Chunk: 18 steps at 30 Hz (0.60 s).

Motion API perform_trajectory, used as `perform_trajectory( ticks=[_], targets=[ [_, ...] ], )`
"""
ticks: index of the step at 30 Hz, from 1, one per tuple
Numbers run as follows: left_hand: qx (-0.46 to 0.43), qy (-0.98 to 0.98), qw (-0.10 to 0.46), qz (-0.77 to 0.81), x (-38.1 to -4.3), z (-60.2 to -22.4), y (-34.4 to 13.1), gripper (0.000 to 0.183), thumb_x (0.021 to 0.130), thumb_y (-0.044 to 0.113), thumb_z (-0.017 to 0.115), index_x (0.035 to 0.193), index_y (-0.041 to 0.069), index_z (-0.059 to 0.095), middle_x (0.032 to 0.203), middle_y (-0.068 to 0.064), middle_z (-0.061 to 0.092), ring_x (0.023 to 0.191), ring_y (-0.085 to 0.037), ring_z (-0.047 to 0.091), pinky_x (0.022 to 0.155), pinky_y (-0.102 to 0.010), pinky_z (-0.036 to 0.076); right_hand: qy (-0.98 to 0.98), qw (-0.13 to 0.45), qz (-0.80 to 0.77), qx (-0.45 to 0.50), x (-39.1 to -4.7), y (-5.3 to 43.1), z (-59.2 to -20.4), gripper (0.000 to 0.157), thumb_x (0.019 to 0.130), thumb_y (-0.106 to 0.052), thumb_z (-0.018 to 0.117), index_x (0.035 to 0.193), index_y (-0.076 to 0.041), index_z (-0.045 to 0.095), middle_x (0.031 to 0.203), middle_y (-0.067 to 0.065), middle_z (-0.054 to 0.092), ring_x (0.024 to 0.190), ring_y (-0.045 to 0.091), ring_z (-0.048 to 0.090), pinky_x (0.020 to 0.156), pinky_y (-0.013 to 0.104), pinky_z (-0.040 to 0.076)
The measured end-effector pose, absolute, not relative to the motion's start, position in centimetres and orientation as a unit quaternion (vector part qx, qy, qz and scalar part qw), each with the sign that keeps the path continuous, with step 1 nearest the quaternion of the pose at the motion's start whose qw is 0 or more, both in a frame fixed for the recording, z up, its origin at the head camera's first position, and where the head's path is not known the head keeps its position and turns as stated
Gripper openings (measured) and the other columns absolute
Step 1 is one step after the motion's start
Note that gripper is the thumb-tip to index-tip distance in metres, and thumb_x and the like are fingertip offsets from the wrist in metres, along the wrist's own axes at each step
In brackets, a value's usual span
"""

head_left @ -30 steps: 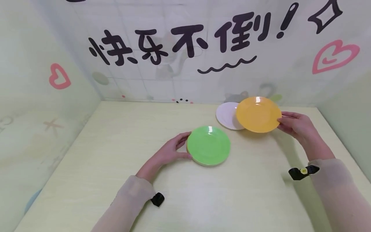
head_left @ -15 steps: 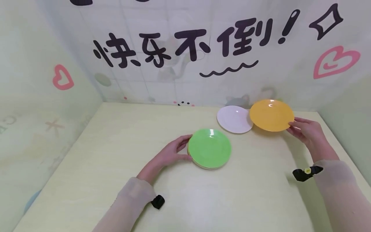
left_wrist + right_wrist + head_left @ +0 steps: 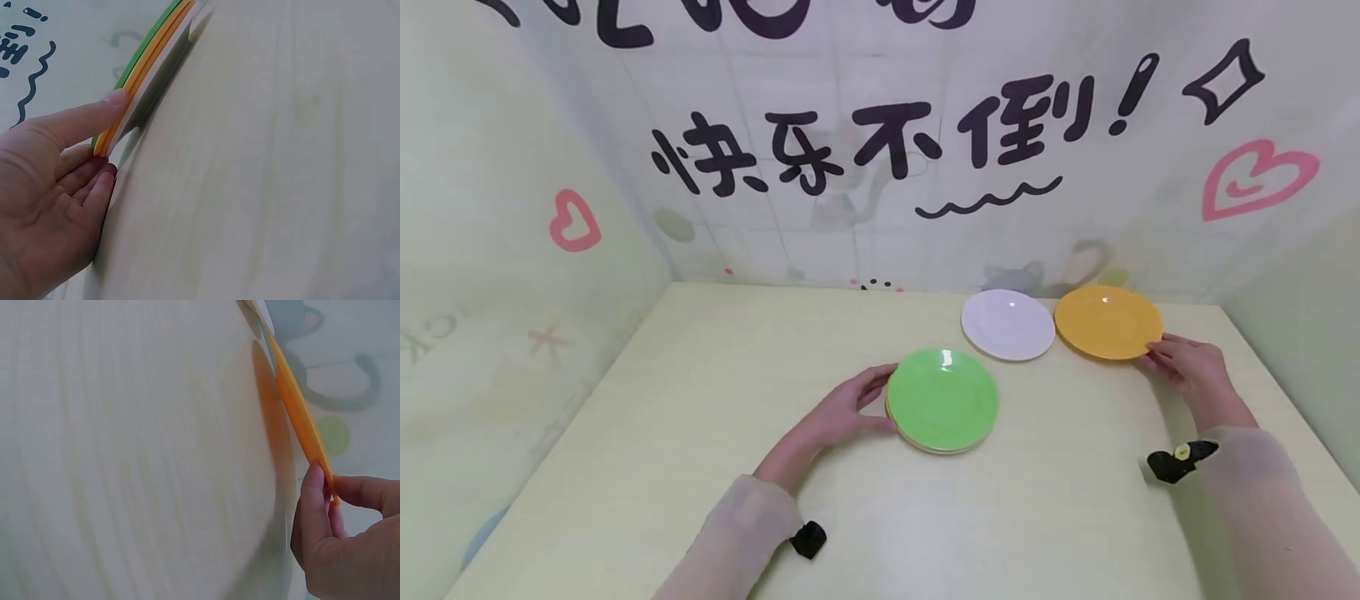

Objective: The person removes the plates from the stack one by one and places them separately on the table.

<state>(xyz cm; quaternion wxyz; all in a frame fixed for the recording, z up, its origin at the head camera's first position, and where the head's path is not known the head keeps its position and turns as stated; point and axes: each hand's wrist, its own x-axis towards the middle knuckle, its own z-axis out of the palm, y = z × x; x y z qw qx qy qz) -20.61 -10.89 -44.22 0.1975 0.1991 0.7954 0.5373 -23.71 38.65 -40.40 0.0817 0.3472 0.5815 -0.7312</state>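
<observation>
In the head view, my right hand point(image 3: 1191, 367) pinches the right rim of an orange plate point(image 3: 1108, 323) at the back right. The right wrist view shows the thumb on one side of that plate point(image 3: 297, 406) and fingers on the other, with its shadow on the table beside it. Close by on its left lies a white plate point(image 3: 1007, 325). Nearer the middle, my left hand point(image 3: 850, 408) holds the left edge of a plate stack, a green plate point(image 3: 943, 400) on top. Edge-on in the left wrist view, orange rims point(image 3: 140, 72) and a white one show under the green.
Everything stands on a pale wood-grain table point(image 3: 880, 517). Behind it rises a white backdrop point(image 3: 880, 242) with black lettering and pink hearts, close behind the white and orange plates. Pale side panels point(image 3: 1292, 358) border the table left and right.
The orange plate, in my right hand, has moved right and been lowered toward the table, uncovering the white plate it partly overlapped. My left hand has stayed at the stack; the head view has tilted up slightly.
</observation>
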Motion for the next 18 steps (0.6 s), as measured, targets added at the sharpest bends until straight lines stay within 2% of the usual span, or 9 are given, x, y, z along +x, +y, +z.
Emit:
perform_trajectory(
  ticks=[1, 4, 6, 8, 11, 18],
  targets=[
    [0.202, 0.794, 0.197, 0.538, -20.59, -44.29, -10.89, 0.089, 0.081, 0.008, 0.082, 0.155, 0.007, 0.033, 0.161, -0.011, 0.035, 0.150, -0.029, 0.034, 0.125, -0.038, 0.031, 0.580, 0.084, -0.731, 0.350, -23.72, 38.65, -40.45, 0.059, 0.096, -0.006, 0.062, 0.147, -0.027, 0.042, 0.064, -0.010, 0.064, 0.063, 0.005, 0.069, 0.070, 0.018, 0.062],
    [0.208, 0.794, 0.193, 0.538, -20.64, -44.28, -10.81, 0.089, 0.081, 0.009, 0.082, 0.155, 0.007, 0.033, 0.161, -0.012, 0.035, 0.149, -0.029, 0.035, 0.124, -0.038, 0.032, 0.578, 0.090, -0.728, 0.357, -23.76, 38.64, -40.45, 0.065, 0.096, -0.009, 0.063, 0.153, -0.026, 0.035, 0.065, -0.010, 0.064, 0.064, 0.006, 0.069, 0.072, 0.019, 0.062],
    [0.211, 0.794, 0.191, 0.537, -20.76, -44.18, -10.71, 0.089, 0.081, 0.008, 0.082, 0.155, 0.007, 0.033, 0.161, -0.012, 0.035, 0.149, -0.029, 0.035, 0.124, -0.038, 0.032, 0.574, 0.088, -0.732, 0.357, -23.73, 38.66, -40.43, 0.058, 0.096, -0.008, 0.063, 0.146, -0.027, 0.043, 0.065, -0.009, 0.066, 0.065, 0.006, 0.069, 0.071, 0.019, 0.062],
    [0.209, 0.794, 0.192, 0.537, -20.77, -44.01, -10.64, 0.089, 0.080, 0.007, 0.082, 0.155, 0.006, 0.033, 0.161, -0.012, 0.035, 0.149, -0.029, 0.035, 0.124, -0.037, 0.032, 0.572, 0.087, -0.732, 0.361, -23.73, 38.70, -40.44, 0.045, 0.095, -0.007, 0.064, 0.133, -0.028, 0.052, 0.065, -0.008, 0.066, 0.064, 0.006, 0.069, 0.071, 0.019, 0.062],
    [0.208, 0.796, 0.193, 0.535, -20.75, -43.94, -10.59, 0.090, 0.080, 0.006, 0.082, 0.155, 0.005, 0.032, 0.161, -0.014, 0.035, 0.149, -0.029, 0.035, 0.124, -0.037, 0.032, 0.573, 0.083, -0.727, 0.369, -23.71, 38.74, -40.38, 0.038, 0.095, -0.007, 0.064, 0.126, -0.027, 0.053, 0.064, -0.008, 0.065, 0.063, 0.006, 0.069, 0.070, 0.018, 0.062],
    [0.204, 0.795, 0.189, 0.539, -20.74, -43.96, -10.64, 0.089, 0.080, 0.005, 0.082, 0.154, 0.005, 0.032, 0.160, -0.014, 0.036, 0.149, -0.029, 0.035, 0.124, -0.036, 0.032, 0.592, 0.080, -0.718, 0.357, -23.48, 38.97, -40.24, 0.035, 0.094, -0.007, 0.066, 0.122, -0.023, 0.054, 0.063, -0.009, 0.065, 0.063, 0.004, 0.069, 0.071, 0.018, 0.062]
  ],
)
